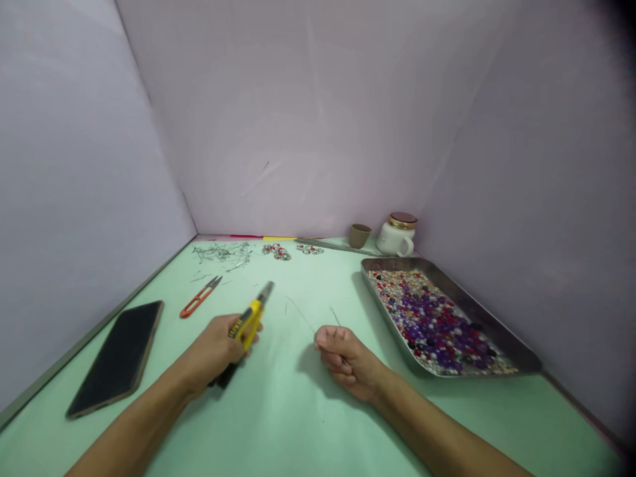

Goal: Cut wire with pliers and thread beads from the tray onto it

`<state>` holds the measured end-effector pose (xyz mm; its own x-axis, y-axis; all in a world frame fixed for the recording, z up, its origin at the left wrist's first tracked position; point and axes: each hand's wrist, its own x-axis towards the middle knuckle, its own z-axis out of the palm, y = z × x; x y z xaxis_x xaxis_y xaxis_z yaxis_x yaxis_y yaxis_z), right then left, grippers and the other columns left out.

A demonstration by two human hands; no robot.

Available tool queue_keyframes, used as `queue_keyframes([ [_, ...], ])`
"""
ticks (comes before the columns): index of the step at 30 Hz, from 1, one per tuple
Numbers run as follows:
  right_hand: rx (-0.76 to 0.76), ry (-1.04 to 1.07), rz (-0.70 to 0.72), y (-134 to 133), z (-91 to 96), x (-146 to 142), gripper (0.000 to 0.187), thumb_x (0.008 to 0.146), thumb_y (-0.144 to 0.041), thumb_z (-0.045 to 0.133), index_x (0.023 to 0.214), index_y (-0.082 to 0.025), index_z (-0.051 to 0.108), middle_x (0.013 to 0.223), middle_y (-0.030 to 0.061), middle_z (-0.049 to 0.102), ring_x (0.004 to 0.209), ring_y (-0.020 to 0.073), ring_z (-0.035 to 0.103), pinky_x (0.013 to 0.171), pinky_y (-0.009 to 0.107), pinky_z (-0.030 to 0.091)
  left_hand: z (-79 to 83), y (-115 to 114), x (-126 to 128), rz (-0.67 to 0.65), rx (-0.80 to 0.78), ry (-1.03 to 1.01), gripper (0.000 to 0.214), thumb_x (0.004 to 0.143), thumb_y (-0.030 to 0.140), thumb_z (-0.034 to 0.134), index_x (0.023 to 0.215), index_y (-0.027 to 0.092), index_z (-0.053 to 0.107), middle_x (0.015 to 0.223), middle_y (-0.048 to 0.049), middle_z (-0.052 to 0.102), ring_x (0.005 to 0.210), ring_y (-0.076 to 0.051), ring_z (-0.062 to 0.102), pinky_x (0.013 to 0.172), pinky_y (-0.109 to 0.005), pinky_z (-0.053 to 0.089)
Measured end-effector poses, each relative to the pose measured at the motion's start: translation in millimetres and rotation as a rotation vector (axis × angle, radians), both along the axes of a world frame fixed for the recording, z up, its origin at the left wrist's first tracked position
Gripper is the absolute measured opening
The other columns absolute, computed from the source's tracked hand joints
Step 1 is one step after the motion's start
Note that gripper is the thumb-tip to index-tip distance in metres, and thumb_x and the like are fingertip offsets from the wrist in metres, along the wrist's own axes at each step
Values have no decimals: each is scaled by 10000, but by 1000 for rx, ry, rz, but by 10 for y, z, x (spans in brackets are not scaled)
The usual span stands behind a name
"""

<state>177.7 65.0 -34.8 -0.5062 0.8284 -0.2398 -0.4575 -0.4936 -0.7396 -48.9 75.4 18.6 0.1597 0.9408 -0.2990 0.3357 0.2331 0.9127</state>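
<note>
The fine wire (305,318) is what I go by: it sits pinched in the right hand (348,363), just right of the middle of the green tabletop (288,424); its longer free length leans away from me and leftward in a shallow curve, into the gap between the two hands, while a second thin end (335,317) stands up just past the knuckles, and I cannot tell whether the two are one piece; the left hand (218,344) is wrapped around yellow-and-black pliers (254,317), whose long axis slants away and to the right, nose near the wire's far end yet apart from it; the right hand is thus the nearer, being on the wire itself, and I judge that gap and the crossing of the two slants to matter most; blur hides from me whether the jaws are parted; there is lettering on the pliers' handle, too smeared for me to read; farther out, on my right, stands a metal tray (467,291) of mixed beads (437,324); leftward lie orange snips (199,299) and a phone (116,361), no brand legible; at the back I see a wire tangle (223,254), beaded pieces (277,252), a brown cup (360,236) and a lidded white jar (395,238).
</note>
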Motion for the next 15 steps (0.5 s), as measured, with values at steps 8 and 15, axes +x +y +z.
queue_keyframes([
  [8,66,-156,-291,40,-15,-91,203,641,-309,639,659,-148,516,372,-100,387,272,1,216,248,123,116,84,27,-75,112,85,-81,181,413,87,445,572,173,429,856,-53,570,796,-211,522,648,-305,437],
  [15,85,-168,-259,26,-14,-64,214,641,-321,637,660,-146,515,363,-103,382,261,1,210,241,125,118,137,-297,263,-373,-43,85,232,436,67,354,632,191,379,565,54,334,519,-90,313,499,-220,276],
])
